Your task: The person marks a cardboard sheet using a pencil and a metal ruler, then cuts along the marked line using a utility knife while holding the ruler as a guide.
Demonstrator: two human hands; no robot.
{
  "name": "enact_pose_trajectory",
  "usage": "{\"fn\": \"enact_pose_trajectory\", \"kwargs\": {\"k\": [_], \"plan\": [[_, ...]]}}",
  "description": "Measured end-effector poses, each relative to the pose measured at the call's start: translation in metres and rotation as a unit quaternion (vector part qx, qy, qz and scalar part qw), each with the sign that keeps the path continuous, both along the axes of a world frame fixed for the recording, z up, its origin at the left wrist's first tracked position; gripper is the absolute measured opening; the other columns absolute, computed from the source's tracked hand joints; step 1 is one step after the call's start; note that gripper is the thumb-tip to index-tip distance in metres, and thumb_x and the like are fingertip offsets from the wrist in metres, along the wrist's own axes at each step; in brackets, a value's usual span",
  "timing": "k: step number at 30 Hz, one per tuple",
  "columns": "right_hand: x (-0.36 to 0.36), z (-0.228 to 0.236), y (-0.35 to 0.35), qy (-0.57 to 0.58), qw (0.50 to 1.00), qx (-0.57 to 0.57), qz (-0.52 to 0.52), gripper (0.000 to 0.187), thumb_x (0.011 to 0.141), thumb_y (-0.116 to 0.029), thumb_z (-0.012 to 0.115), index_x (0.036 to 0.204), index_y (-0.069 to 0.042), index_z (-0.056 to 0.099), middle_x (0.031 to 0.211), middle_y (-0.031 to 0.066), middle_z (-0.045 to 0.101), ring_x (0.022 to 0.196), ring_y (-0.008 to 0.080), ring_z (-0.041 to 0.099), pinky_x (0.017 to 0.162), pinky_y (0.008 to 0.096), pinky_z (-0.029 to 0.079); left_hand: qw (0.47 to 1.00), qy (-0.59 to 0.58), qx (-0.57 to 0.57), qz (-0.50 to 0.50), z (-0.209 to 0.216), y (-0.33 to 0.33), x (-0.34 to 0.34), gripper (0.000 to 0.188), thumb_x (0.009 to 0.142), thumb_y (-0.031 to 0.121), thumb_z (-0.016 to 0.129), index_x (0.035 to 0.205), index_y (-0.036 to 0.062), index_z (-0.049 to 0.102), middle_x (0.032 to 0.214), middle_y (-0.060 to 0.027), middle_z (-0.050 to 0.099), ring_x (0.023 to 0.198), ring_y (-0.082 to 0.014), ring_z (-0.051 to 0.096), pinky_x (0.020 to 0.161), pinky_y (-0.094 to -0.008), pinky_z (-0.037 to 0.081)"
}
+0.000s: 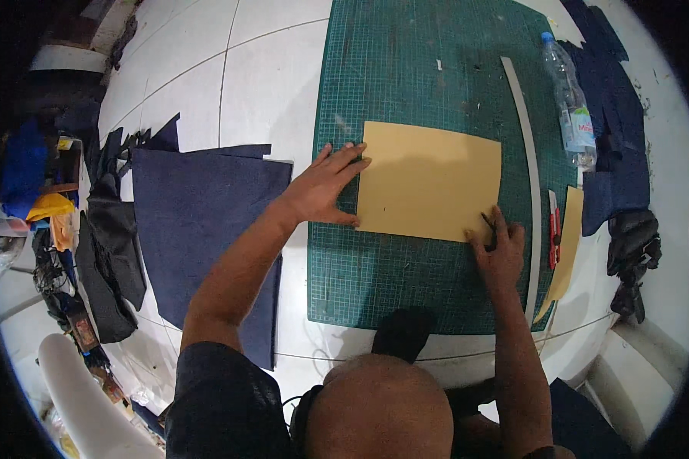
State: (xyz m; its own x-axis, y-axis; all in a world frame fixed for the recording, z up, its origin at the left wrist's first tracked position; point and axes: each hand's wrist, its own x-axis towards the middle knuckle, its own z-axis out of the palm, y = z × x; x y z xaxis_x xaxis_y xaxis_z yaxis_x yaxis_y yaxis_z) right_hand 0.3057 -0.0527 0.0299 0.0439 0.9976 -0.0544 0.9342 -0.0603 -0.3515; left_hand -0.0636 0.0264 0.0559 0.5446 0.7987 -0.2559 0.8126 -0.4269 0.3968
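Observation:
A rectangular sheet of tan card [429, 180] lies flat on a green cutting mat [390, 283] with a fine grid. My left hand [325, 187] is open at the card's left edge, its fingers spread and the fingertips and thumb touching that edge. At the lower right corner of the card, my right hand [501, 249] is closed around a thin dark pen-like thing [488, 220]; most of it is hidden by the fingers. A small dark mark shows on the card's lower left part.
A long metal ruler [530, 168] lies along the mat's right side, beside a red cutter knife [554, 233] and a narrow tan card strip [566, 252]. Beyond them rests a clear plastic bottle [570, 107]. Dark blue fabric pieces [207, 222] spread over the white tiled floor [176, 76].

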Motion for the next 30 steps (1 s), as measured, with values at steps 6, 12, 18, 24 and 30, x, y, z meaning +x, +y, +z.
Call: {"fn": "enact_pose_trajectory", "kwargs": {"k": [6,12,18,24,30], "plan": [[-0.002,-0.001,0.001,-0.004,1.000,0.002,0.011,0.071,0.082,-0.052,0.074,0.138,-0.015,0.053,0.113,0.0186,0.050,0.102,0.0317,0.057,0.081,0.0433,0.054,1.000,-0.003,-0.001,-0.001,-0.001,0.000,-0.005,0.114,0.056,0.046,0.090,0.148,0.0091,0.033,0.157,-0.0149,0.025,0.148,-0.0318,0.019,0.122,-0.0554,0.012],[-0.004,-0.001,0.001,-0.007,1.000,-0.002,-0.001,0.071,0.081,-0.052,0.074,0.139,-0.016,0.053,0.113,0.0185,0.050,0.101,0.0319,0.057,0.079,0.0435,0.054,1.000,-0.005,-0.004,0.001,-0.001,-0.001,-0.004,0.113,0.057,0.044,0.090,0.148,0.0079,0.033,0.157,-0.0167,0.024,0.147,-0.0335,0.020,0.121,-0.0559,0.012],[-0.005,-0.002,0.001,0.020,1.000,0.010,0.001,0.071,0.081,-0.053,0.074,0.138,-0.015,0.054,0.111,0.0176,0.050,0.099,0.0316,0.057,0.078,0.0443,0.054,1.000,-0.020,-0.007,0.003,-0.001,-0.002,-0.005,0.114,0.057,0.047,0.090,0.147,0.0082,0.034,0.157,-0.0165,0.023,0.147,-0.0332,0.019,0.122,-0.0551,0.010],[0.001,-0.002,0.000,-0.021,0.999,0.023,0.014,0.071,0.080,-0.050,0.075,0.138,-0.015,0.054,0.110,0.0176,0.050,0.099,0.0326,0.056,0.079,0.0453,0.053,1.000,-0.014,-0.005,-0.002,-0.001,0.000,0.000,0.115,0.055,0.050,0.090,0.146,0.0048,0.035,0.155,-0.0184,0.026,0.147,-0.0345,0.020,0.122,-0.0542,0.013],[-0.003,-0.001,0.003,-0.009,1.000,-0.009,0.007,0.071,0.079,-0.049,0.076,0.138,-0.014,0.054,0.107,0.0164,0.049,0.099,0.0312,0.056,0.078,0.0442,0.053,1.000,-0.001,-0.008,0.008,-0.001,-0.001,-0.003,0.119,0.052,0.046,0.092,0.147,0.0072,0.031,0.156,-0.0173,0.023,0.147,-0.0347,0.020,0.122,-0.0553,0.012]]}}
